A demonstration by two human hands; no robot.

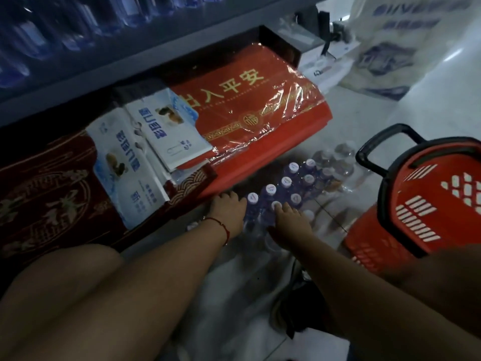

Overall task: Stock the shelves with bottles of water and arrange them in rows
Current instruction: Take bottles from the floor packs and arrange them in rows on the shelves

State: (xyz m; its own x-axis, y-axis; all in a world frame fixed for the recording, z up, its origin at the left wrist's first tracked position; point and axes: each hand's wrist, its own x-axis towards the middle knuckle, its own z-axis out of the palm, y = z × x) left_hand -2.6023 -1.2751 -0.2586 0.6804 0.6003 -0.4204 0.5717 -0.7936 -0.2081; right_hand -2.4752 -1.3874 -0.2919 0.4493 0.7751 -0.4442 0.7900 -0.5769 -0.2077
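Observation:
A shrink-wrapped pack of water bottles (294, 188) with white caps and purple labels stands on the floor in front of the bottom shelf. My left hand (229, 212) reaches down at the pack's left side, fingers curled against the nearest bottle (252, 204); the grip itself is hidden. My right hand (291, 217) lies over the near bottles with a fingertip on one white cap (276, 205). More bottles (78, 27) stand in rows on the shelf (156, 56) above, blurred and dark.
Red doormats (250, 105) and white boxed goods (145, 152) fill the bottom shelf. A red shopping basket (426, 201) with a black handle stands at the right. Loose plastic wrap (335, 162) lies behind the pack. My knees fill the lower frame.

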